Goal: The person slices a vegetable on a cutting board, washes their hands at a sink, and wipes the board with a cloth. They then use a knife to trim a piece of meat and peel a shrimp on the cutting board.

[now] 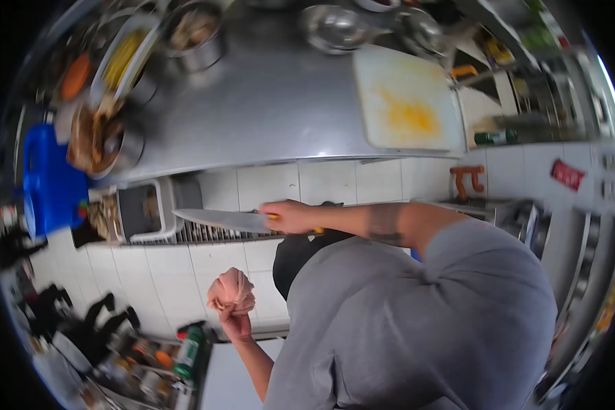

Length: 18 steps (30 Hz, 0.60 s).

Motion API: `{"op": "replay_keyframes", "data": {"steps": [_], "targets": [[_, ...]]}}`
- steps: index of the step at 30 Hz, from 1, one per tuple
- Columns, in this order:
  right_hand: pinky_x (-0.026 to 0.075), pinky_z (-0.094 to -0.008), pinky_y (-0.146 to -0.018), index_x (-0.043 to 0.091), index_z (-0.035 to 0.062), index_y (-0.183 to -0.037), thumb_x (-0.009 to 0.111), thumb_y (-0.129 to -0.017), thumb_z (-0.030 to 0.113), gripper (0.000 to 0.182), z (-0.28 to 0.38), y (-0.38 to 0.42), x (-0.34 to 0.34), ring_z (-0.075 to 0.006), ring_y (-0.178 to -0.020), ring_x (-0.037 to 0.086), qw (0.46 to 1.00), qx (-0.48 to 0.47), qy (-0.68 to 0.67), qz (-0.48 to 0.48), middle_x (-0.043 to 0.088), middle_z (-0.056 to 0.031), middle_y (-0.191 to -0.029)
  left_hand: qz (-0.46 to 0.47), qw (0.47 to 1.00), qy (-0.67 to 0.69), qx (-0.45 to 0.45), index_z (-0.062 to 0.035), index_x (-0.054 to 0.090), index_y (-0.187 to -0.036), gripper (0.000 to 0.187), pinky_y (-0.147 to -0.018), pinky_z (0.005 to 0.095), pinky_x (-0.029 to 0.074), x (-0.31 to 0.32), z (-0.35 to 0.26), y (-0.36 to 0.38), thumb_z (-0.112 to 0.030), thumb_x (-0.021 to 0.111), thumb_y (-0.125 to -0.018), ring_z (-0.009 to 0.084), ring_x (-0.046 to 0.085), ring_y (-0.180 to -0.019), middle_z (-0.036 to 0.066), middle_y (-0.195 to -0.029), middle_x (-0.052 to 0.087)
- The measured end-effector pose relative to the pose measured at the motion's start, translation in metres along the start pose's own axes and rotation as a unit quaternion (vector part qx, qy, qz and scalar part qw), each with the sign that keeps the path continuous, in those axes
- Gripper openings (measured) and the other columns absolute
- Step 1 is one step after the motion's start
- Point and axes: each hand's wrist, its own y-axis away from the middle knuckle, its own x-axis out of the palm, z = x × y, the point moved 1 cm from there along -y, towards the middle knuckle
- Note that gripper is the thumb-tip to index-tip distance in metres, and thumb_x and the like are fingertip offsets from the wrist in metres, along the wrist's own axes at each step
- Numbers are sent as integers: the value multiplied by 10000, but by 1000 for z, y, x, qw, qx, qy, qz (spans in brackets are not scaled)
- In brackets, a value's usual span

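Note:
My right hand is closed round the handle of a large knife, above the tiled floor. Its broad blade points left, and a bit of yellow shows at the handle. Lower down, my left hand grips a bunched pink cloth, well apart from the knife. A white cutting board with yellow-orange stains lies on the steel table, beyond my right hand.
Metal bowls and a pot stand along the table's far side. A blue container is at the left, near a grey bin. A floor grate runs below the table edge. Green bottle at lower left.

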Motion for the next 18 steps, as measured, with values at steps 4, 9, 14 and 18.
{"op": "replay_keyframes", "data": {"steps": [4, 9, 14, 18], "targets": [[557, -316, -882, 480, 243, -1590, 615, -1018, 178, 591, -40, 201, -103, -187, -894, 700, 981, 13, -26, -191, 754, -106, -1083, 114, 968, -202, 93, -85, 445, -1508, 688, -1137, 478, 485, 62, -45, -77, -112, 748, -891, 288, 559, -1341, 94, -1449, 548], [488, -285, -452, 451, 298, -1611, 611, -1030, 115, 631, -101, 349, -184, -85, -523, 538, 829, 213, -185, -482, 674, -56, -817, 232, 765, -558, 224, -3, 514, -1482, 581, -1091, 336, 479, 256, -41, -214, -266, 711, -1003, 199, 599, -1295, 80, -1421, 606], [489, -335, -392, 482, 315, -1588, 620, -1000, 132, 631, -186, 384, -240, -128, -493, 559, 759, 263, -170, -572, 679, -79, -806, 289, 469, -680, 484, -72, 644, -1414, 441, -1284, 416, 210, 409, 101, -261, -275, 626, -1022, 268, 375, -1544, 99, -1626, 487], [552, -392, -438, 544, 296, -1541, 632, -957, 170, 603, -171, 314, -222, -247, -539, 638, 829, 222, -53, -511, 729, -131, -873, 285, 546, -698, 365, -83, 658, -1403, 443, -1309, 449, 52, 435, 138, -241, -257, 642, -996, 305, 212, -1610, 101, -1658, 437]]}}
